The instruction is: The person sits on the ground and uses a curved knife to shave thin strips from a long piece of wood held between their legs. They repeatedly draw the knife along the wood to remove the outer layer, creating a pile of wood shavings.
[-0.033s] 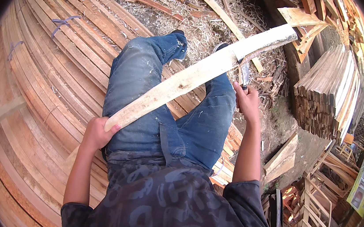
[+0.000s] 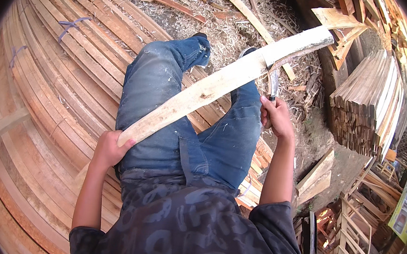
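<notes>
A long pale wooden plank (image 2: pixel 191 98) lies slantwise over my jeans-covered thighs, rising to the far right. Its near end is gripped in my left hand (image 2: pixel 110 150), with the thumb on top. My right hand (image 2: pixel 277 117) is closed round the dark handle of a knife (image 2: pixel 274 85). The knife's blade points away from me and meets the plank's right edge beyond my right knee. Beside the blade, a brown, bark-like edge runs along the plank toward its far end. The blade's tip is hard to make out against the wood.
Under and left of me lie long stacked wooden slats (image 2: pixel 69 78), some bound with purple ties (image 2: pixel 70 26). Wood shavings (image 2: pixel 209 21) and loose strips cover the ground ahead. A pile of cut boards (image 2: pixel 365 102) stands at the right, with a ladder-like wooden frame (image 2: pixel 350 241) nearer me.
My right hand and the knife have shifted very slightly toward me along the plank's edge. The plank and my left hand stay almost where they were.
</notes>
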Demonstrator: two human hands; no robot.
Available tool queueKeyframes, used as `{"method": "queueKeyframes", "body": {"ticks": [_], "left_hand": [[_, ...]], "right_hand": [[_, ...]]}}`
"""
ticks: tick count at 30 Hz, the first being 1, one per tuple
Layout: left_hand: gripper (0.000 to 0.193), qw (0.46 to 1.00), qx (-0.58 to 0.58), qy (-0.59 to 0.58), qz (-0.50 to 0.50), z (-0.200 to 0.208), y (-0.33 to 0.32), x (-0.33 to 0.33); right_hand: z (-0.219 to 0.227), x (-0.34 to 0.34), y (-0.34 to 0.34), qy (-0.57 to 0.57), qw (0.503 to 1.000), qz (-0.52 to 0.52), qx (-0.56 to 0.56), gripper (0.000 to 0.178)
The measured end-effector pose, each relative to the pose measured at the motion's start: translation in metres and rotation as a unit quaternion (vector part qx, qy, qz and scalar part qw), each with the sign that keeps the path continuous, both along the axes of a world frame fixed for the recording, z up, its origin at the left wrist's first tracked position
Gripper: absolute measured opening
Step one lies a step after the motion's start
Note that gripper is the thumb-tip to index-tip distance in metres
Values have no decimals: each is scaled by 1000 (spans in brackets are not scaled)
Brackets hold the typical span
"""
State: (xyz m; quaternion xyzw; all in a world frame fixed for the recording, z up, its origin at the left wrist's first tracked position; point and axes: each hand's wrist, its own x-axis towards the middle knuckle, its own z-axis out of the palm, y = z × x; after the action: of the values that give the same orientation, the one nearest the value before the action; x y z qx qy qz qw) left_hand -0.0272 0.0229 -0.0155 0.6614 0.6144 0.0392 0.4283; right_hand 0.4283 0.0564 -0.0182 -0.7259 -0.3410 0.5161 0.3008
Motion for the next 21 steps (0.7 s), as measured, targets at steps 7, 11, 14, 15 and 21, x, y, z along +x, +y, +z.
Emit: {"method": "queueKeyframes", "body": {"ticks": [7,11,14,15,21], "left_hand": [[54,1000,-12,7,-7,-4,1,-4],[54,1000,9,-9,0,-2,1,0],[54,1000,-1,-1,0,-2,-1,-2],[54,1000,4,3,-2,-3,-1,-3],[53,1000,-3,-18,8,1,1,1]], "right_hand": [[-6,-22,0,-234,961,-36,142,41],[-1,-29,-2,-192,974,-3,120,39],[20,-37,-3,102,993,20,-47,34],[21,-33,-3,150,987,20,-61,34],[16,9,8,122,992,-35,-21,35]]}}
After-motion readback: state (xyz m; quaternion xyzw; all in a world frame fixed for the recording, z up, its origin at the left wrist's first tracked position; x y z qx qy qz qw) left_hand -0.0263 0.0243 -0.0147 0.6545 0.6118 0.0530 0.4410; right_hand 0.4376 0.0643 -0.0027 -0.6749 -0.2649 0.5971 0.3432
